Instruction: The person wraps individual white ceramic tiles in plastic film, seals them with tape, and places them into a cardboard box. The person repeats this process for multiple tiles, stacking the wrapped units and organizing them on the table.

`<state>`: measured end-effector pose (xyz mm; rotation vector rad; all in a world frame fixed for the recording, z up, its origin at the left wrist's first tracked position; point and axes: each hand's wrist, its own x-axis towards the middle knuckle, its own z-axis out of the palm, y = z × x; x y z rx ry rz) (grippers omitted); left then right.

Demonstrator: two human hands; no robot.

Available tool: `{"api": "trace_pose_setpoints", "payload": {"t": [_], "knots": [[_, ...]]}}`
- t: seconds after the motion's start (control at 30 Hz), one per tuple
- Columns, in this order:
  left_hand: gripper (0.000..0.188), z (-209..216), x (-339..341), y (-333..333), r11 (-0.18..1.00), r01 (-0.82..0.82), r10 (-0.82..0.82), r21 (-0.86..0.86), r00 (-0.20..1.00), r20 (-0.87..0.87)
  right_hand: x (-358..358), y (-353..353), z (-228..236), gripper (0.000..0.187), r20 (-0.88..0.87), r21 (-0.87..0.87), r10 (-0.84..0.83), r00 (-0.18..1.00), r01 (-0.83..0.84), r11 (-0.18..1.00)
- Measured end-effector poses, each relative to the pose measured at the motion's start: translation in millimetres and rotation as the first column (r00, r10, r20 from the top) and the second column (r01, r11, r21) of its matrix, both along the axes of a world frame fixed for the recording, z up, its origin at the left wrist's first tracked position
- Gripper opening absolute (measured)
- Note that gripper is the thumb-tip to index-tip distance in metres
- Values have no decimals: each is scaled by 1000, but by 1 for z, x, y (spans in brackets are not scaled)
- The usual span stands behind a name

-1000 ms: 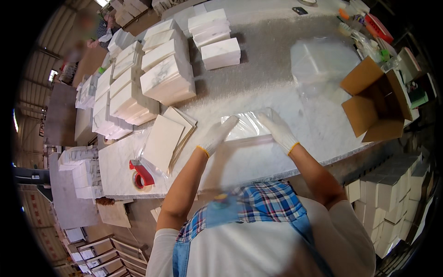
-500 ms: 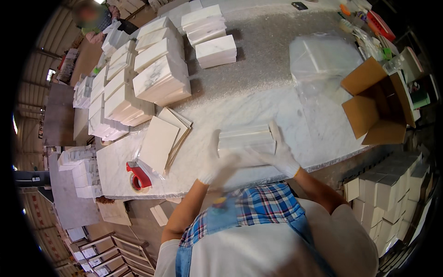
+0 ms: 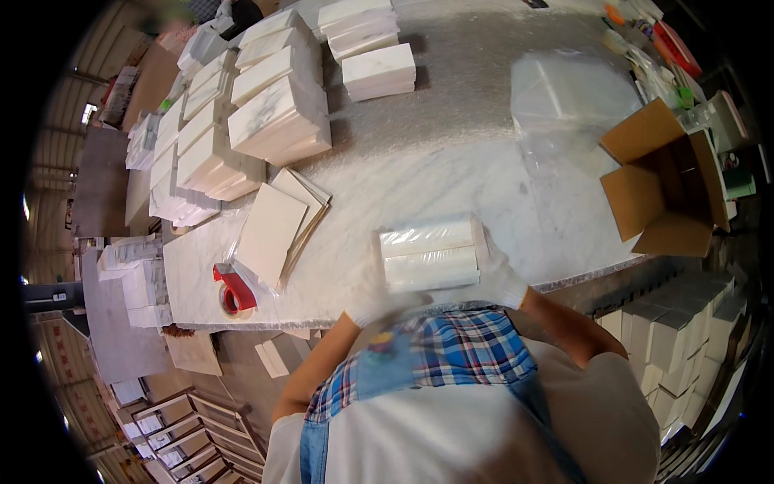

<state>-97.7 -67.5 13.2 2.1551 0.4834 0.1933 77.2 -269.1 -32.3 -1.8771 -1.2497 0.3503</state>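
A plastic-wrapped bundle of white tiles (image 3: 430, 256) is at the near edge of the stone-topped table, its film glossy and a seam running across it. My left hand (image 3: 372, 278), in a white glove and slightly blurred, grips the bundle's left end. Around its right end curls my right hand (image 3: 495, 274), also gloved in white. The undersides of both hands' grip are hidden. Left of the bundle lie several flat cream sheets (image 3: 274, 226), fanned over each other. Beside them sits a red tape dispenser (image 3: 232, 290).
Stacks of white veined tiles (image 3: 278, 121) fill the table's far left. Clear plastic bags (image 3: 568, 93) lie at the far right, with an open cardboard box (image 3: 661, 181) nearer. Boxes (image 3: 677, 339) are piled below the right edge. Another person (image 3: 234, 16) is at the far left.
My hands have turned the bundle so its broad shiny face shows more. Its near side has dropped slightly toward me. My head view has shifted a little.
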Motion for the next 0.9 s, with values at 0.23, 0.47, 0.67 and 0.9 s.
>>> {"api": "trace_pose_setpoints", "payload": {"t": [0.23, 0.47, 0.67, 0.9], "knots": [[140, 11, 5, 3, 999, 32, -33, -12, 990, -139, -3, 3, 4, 138, -74, -60, -5, 997, 0, 998], [121, 65, 16, 14, 928, 217, -185, 301, 974, -132, 38, -16, 13, 133, 47, -119, 154, 987, -148, 982], [106, 87, 60, -26, 578, 523, -312, 626, 851, -423, 34, 3, 27, 125, 3, -69, 270, 963, -269, 961], [95, 77, 38, -19, 743, 375, -396, 554, 914, -87, 15, 13, 78, 101, -66, -141, 207, 976, -214, 966]]}}
